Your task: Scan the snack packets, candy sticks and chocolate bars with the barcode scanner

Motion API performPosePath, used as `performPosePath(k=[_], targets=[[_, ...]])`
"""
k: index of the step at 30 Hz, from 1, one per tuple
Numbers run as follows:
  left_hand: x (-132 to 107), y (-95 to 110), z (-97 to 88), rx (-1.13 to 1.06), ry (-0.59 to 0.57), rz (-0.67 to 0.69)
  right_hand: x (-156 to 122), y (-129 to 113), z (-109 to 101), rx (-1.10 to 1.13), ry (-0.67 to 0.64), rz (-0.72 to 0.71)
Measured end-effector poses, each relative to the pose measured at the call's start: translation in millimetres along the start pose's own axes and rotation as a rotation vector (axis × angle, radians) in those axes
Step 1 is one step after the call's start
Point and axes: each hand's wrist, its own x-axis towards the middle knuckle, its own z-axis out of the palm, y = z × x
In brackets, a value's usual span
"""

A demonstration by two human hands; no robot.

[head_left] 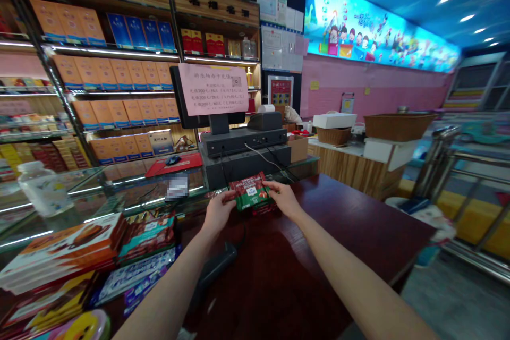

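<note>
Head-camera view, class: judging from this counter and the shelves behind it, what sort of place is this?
Probably a small convenience store: a cash register, a handheld barcode scanner, shelves of boxed goods, and a green-and-red packet between the left hand and right hand.

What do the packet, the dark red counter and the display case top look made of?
The packet looks like printed plastic film, going by its glossy sheen. The counter seems varnished wood or laminate: reddish grain under a shiny finish. The display case top looks like glass: clear, with bright streaks of reflection and goods visible beneath.
</note>
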Motion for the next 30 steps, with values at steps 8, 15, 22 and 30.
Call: performPosePath(k=[8, 15, 22, 30], targets=[[17.6, -8.7, 42.6, -0.121, -0.08, -0.068, 21.0, 24.9, -24.4, -0.057, -0.001, 0.055], [24.4, -11.4, 58.6, -0.176, -0.107, -0.139, 34.0, 41.7, -31.4, -0.118, -0.011, 0.104], [27.2, -15.1, 63.5, -0.197, -0.124, -0.18, 43.6, 48.3, -33.2, -0.161, -0.033, 0.113], [25.8, -18.4, 61.6, -0.215, -0.108, -0.211, 41.0, 52.3, -30.8, -0.202, -0.03, 0.125]])
